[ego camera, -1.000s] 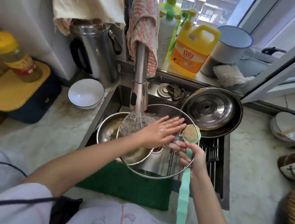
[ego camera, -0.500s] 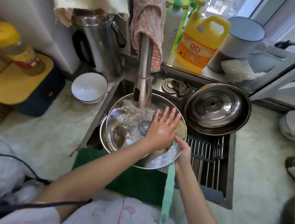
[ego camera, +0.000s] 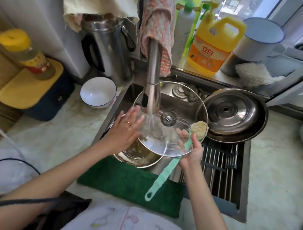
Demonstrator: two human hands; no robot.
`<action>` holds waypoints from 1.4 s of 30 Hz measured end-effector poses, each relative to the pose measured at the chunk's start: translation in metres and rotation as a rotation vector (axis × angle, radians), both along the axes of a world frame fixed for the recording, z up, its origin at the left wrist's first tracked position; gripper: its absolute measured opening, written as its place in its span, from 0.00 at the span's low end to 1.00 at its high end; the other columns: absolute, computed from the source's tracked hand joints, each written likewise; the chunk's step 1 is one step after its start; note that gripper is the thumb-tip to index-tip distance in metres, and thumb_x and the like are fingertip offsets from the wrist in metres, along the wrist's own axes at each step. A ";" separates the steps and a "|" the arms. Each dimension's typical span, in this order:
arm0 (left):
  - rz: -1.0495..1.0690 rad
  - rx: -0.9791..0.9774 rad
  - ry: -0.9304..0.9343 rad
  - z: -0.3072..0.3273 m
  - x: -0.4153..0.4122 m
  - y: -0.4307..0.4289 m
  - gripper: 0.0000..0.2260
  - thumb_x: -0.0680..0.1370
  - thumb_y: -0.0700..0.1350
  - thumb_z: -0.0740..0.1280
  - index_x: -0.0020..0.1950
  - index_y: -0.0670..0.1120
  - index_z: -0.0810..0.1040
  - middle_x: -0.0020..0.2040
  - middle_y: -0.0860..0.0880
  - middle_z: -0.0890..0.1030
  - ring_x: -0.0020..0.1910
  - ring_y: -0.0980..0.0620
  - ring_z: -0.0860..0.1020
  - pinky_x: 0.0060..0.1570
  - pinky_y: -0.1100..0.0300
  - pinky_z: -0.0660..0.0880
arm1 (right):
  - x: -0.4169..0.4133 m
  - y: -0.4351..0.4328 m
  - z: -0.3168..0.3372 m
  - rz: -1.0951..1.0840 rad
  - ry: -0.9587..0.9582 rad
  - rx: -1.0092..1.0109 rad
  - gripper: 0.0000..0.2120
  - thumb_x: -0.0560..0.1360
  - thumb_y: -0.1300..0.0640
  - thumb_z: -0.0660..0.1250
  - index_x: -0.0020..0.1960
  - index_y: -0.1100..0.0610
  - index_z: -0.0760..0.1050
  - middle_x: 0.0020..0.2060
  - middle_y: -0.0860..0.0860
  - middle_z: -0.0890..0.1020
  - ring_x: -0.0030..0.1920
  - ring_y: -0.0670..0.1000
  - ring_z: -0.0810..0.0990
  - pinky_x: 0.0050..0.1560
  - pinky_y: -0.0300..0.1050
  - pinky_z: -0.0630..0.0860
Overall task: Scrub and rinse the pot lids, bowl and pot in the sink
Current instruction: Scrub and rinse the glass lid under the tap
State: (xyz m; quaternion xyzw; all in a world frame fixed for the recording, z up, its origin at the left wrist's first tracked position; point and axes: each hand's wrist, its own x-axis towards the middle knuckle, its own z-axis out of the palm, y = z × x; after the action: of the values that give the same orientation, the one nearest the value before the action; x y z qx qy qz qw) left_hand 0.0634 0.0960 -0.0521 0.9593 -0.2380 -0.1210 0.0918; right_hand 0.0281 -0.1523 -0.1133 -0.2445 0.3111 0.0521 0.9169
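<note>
Pale marble-patterned bench (ego camera: 276, 179) surrounds a stainless steel sink (ego camera: 242, 194) set below a sunlit window sill. Over the sink, a round glass pot lid with a metal rim (ego camera: 164, 143) is held tilted under the brushed steel tap (ego camera: 151, 82), and water streams onto it near its centre knob. The right hand (ego camera: 192, 154) is closed around the lid's lower right edge together with a mint-green long-handled dish brush (ego camera: 172, 163), whose tan bristle head lies against the lid's rim. The left hand (ego camera: 126, 129) is open, fingers spread, palm pressed on the lid's left side by the water. Beneath the lid sits a greasy steel pot (ego camera: 138, 155) in the sink. To the right, a domed stainless steel lid (ego camera: 234, 114) rests upside down in a dark pan above a wire rack (ego camera: 219, 167). A white bowl with a blue rim (ego camera: 98, 92) stands on the bench left of the sink, and a yellow detergent jug (ego camera: 214, 45) stands on the sill.
</note>
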 end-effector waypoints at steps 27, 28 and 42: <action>0.610 -1.409 0.208 0.051 -0.005 -0.001 0.21 0.79 0.27 0.56 0.70 0.39 0.68 0.67 0.52 0.73 0.65 0.57 0.73 0.64 0.59 0.72 | 0.030 0.065 0.008 0.160 0.114 0.020 0.21 0.75 0.38 0.63 0.37 0.56 0.74 0.31 0.50 0.79 0.19 0.43 0.66 0.16 0.33 0.58; 0.597 -1.426 0.211 0.052 -0.003 0.000 0.20 0.79 0.27 0.55 0.70 0.39 0.68 0.67 0.52 0.73 0.65 0.56 0.74 0.62 0.59 0.73 | 0.033 0.066 0.010 0.161 0.096 0.004 0.22 0.74 0.37 0.63 0.37 0.56 0.74 0.30 0.50 0.79 0.20 0.43 0.67 0.16 0.33 0.58; 0.821 -0.841 0.075 0.006 0.012 -0.021 0.28 0.79 0.40 0.62 0.76 0.45 0.55 0.75 0.44 0.61 0.66 0.53 0.71 0.61 0.63 0.70 | 0.006 0.012 0.060 0.224 -0.031 -0.434 0.12 0.77 0.53 0.63 0.55 0.59 0.78 0.50 0.53 0.85 0.49 0.53 0.83 0.57 0.54 0.73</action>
State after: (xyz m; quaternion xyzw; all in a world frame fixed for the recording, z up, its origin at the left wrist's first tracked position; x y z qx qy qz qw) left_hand 0.0757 0.0748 -0.0461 0.8491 0.1287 -0.0045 0.5122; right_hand 0.0338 -0.1405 -0.0537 -0.4696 0.2717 0.0816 0.8361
